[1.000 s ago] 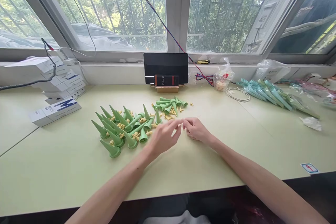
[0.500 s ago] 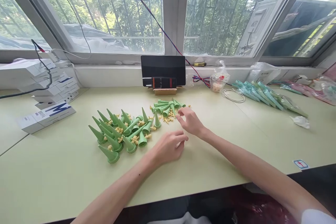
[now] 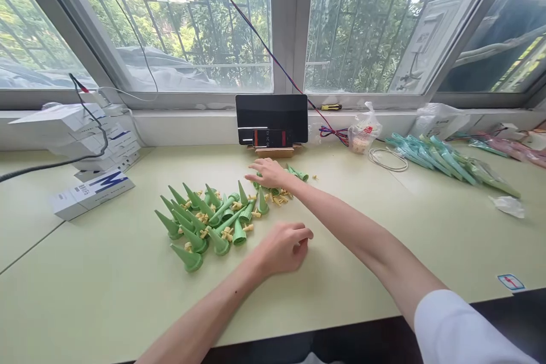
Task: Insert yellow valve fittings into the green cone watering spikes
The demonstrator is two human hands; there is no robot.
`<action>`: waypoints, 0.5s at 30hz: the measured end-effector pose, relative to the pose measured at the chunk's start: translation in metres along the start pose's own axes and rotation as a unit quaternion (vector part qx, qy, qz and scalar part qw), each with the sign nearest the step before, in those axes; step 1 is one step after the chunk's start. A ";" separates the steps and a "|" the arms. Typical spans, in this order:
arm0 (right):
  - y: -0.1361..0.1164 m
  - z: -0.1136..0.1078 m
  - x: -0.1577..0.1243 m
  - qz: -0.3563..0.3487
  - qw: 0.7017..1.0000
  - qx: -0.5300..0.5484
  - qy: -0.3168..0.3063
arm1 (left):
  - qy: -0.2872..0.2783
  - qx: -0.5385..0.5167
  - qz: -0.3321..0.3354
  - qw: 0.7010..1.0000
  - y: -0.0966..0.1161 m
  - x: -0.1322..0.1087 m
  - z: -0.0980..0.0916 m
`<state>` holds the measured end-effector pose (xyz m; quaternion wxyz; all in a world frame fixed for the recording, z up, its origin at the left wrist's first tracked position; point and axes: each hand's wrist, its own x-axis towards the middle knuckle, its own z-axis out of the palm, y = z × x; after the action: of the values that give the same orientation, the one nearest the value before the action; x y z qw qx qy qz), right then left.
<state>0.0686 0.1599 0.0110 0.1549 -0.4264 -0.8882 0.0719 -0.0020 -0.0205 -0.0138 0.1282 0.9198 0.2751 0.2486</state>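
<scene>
My right hand [image 3: 268,173] was spread over green cones [image 3: 298,173] toward counter [image 3: 426,227] back edge; left hand [image 3: 285,247] curled nearer front edge, couldn't tell if pinching.

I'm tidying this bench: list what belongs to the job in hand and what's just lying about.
In the job, judging by the hands:
green cones, some under the right hand
small yellow pieces among them

Apparently just lying about:
white boxes, left
yellow cutter on the sill
coiled white cable
tied plastic bag
crumpled white piece, right
</scene>
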 end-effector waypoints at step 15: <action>0.013 0.008 -0.009 -0.035 0.997 0.001 -0.071 | -0.010 0.000 0.004 1.000 0.000 -0.002 0.004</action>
<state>0.0808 0.1609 -0.0015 0.0948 -0.3886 -0.9113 0.0977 -0.0010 -0.0220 -0.0183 0.1301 0.9234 0.2701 0.2398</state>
